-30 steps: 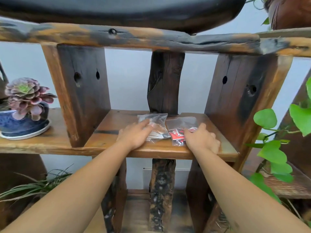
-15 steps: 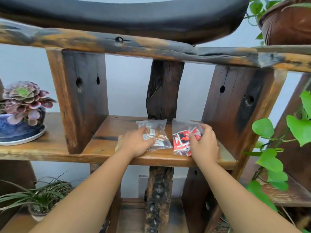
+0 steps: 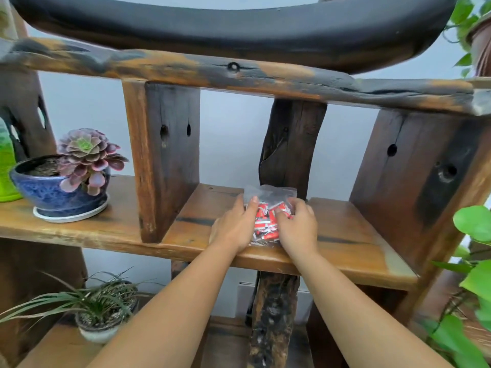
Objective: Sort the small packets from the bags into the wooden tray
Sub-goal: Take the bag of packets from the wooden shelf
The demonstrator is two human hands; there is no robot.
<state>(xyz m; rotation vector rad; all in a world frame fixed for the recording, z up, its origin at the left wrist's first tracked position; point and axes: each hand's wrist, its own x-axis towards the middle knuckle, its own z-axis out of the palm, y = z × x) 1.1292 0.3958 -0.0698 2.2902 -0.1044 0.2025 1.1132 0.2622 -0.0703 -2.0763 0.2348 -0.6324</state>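
Observation:
A clear plastic bag (image 3: 268, 219) full of small red and white packets lies on the wooden shelf board (image 3: 345, 235), near its front edge. My left hand (image 3: 235, 227) grips the bag's left side, thumb over the top. My right hand (image 3: 297, 227) grips its right side. The second bag, with pale packets, is hidden; it may lie under the red one or under my left hand, I cannot tell which. No wooden tray shows in the head view.
Thick dark uprights (image 3: 164, 155) (image 3: 414, 181) wall in the shelf bay, with a post (image 3: 289, 144) behind the bag. A succulent in a blue pot (image 3: 58, 187) stands to the left. A grassy pot (image 3: 101, 314) sits below. Green leaves (image 3: 473, 229) hang at the right.
The two bags were side by side; both hands have come together at the middle, and now only the red-packet bag shows between them. The camera has moved closer.

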